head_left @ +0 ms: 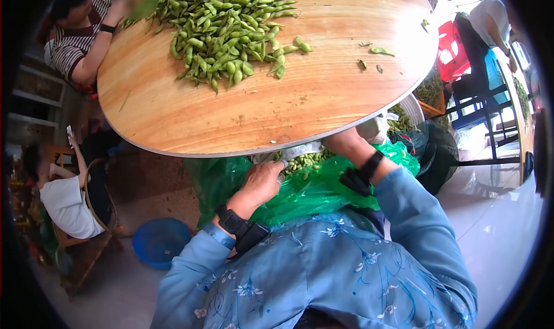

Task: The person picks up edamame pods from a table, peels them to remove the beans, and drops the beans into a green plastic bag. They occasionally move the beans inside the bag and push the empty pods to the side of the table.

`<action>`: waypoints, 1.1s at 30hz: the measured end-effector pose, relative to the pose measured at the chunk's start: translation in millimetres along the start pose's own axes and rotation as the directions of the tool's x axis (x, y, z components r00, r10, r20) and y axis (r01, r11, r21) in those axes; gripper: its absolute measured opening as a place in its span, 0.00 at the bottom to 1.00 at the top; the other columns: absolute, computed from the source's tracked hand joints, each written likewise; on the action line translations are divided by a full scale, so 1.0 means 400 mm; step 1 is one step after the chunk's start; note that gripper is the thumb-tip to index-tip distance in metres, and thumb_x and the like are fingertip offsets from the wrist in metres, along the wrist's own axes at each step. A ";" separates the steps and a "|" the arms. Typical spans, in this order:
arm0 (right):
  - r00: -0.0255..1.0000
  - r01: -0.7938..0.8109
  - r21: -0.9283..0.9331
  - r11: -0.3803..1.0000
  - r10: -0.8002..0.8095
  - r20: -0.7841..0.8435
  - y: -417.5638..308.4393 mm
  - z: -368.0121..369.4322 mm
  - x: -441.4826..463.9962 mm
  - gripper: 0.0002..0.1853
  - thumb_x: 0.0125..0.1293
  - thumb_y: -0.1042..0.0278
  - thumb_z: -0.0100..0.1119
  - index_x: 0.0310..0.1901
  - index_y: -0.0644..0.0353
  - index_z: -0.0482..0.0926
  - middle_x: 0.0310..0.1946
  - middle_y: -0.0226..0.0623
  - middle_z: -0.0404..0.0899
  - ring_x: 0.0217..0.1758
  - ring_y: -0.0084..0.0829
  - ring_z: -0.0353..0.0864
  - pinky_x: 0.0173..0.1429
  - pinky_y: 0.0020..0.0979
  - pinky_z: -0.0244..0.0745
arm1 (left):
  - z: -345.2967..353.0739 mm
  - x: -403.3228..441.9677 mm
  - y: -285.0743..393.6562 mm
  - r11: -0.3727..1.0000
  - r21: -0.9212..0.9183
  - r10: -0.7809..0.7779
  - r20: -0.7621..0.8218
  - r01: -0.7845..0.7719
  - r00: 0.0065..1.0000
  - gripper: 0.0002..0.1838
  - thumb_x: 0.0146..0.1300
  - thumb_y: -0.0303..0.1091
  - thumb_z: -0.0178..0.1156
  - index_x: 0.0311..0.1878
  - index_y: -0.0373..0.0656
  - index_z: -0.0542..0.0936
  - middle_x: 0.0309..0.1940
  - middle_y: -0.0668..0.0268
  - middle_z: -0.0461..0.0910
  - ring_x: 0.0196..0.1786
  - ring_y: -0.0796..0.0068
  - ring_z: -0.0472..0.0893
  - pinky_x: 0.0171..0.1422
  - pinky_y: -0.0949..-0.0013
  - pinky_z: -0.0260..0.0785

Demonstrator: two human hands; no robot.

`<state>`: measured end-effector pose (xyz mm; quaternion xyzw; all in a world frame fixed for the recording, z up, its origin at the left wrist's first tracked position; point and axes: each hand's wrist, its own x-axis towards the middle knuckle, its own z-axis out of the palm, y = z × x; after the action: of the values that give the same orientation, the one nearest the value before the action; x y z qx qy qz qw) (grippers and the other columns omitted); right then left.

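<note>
Below the near edge of the round wooden table [259,118], a green plastic bag [306,193] lies over my lap around a container of shelled green beans [306,163]. My left hand [261,182] is at the left rim of that container, fingers curled and pressed together; what they grip is too small to make out. My right hand [345,144] reaches to the right side of the beans, its fingers hidden under the table edge. A large heap of green pods [225,38] covers the far left part of the table.
A co-worker [83,40] sits at the table's far left. Another person [72,202] sits on a chair lower left, near a blue basin [161,242]. At right are a white basket [412,111], an orange crate [433,107] and a red chair [451,51].
</note>
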<state>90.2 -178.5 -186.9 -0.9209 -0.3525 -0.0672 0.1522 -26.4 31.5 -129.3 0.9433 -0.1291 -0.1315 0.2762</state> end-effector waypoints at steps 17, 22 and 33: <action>0.956 -0.264 0.086 0.961 0.272 -0.111 0.060 -0.167 -0.030 0.16 0.48 0.63 0.56 0.40 0.58 0.75 0.39 0.46 0.76 0.45 0.46 0.73 0.48 0.40 0.68 | -0.024 -0.024 -0.011 0.969 -0.243 0.087 0.178 -0.042 0.980 0.11 0.53 0.36 0.55 0.38 0.41 0.75 0.31 0.52 0.76 0.36 0.54 0.76 0.38 0.62 0.67; 0.585 -0.629 0.494 0.601 0.784 -0.208 0.278 -0.347 -0.286 0.12 0.58 0.63 0.50 0.29 0.64 0.75 0.17 0.31 0.70 0.17 0.21 0.65 0.22 0.26 0.60 | -0.129 -0.035 0.045 0.983 -0.174 0.114 0.283 -0.066 0.952 0.12 0.52 0.36 0.56 0.38 0.39 0.75 0.31 0.52 0.76 0.35 0.55 0.76 0.39 0.62 0.67; 0.630 -0.507 0.784 0.357 0.775 0.054 0.062 -0.423 -0.319 0.08 0.58 0.67 0.53 0.32 0.64 0.76 0.22 0.26 0.73 0.24 0.16 0.67 0.27 0.18 0.61 | -0.355 0.106 0.160 0.916 -0.280 0.141 -0.447 -0.288 0.883 0.08 0.53 0.20 0.55 0.37 0.35 0.76 0.30 0.70 0.77 0.34 0.84 0.74 0.37 0.78 0.68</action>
<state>9.0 -331.7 -62.3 -0.8104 0.0790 -0.0036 0.5805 47.6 35.2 14.2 0.8669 -0.1476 0.0852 0.4684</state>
